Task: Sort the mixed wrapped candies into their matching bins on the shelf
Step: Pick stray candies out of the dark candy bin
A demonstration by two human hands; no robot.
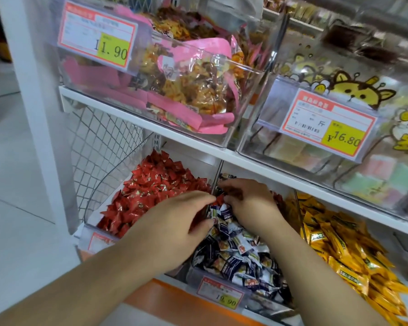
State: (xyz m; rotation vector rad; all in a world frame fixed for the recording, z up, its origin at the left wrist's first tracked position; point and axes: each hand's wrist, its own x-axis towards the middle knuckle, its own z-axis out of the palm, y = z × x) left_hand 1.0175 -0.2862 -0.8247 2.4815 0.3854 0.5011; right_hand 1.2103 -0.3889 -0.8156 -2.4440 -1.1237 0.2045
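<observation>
the middle bin [218,280] on the lower shelf is the reference point; it holds dark blue and white candies [239,252] heaped up to its front wall, which carries a small price tag [219,293]. both hands are over the back half of this bin. the left hand [179,228] reaches in from the left, crossing the clear divider, with its fingers curled down into the pile; the fingertips are hidden among the wrappers, so it cannot be told whether they hold anything. the right hand [247,201] lies further back in the same bin, fingers bent, pinching a red candy [220,198] between thumb and fingertips just beside the divider. more red wrappers show behind the right hand, at the rear right of the middle bin. the bin directly left of the middle bin [92,221] is full of red candies [156,191]. the bin directly right of the middle bin holds yellow candies [339,250]. above the middle bin, a white shelf board [198,144] carries two clear boxes: up and to the left, a box of snacks in pink packets [189,90] with a tag [97,35] reading 11.90; up and to the right, a box of pale packets with a tag [325,122] reading 16.80.
</observation>
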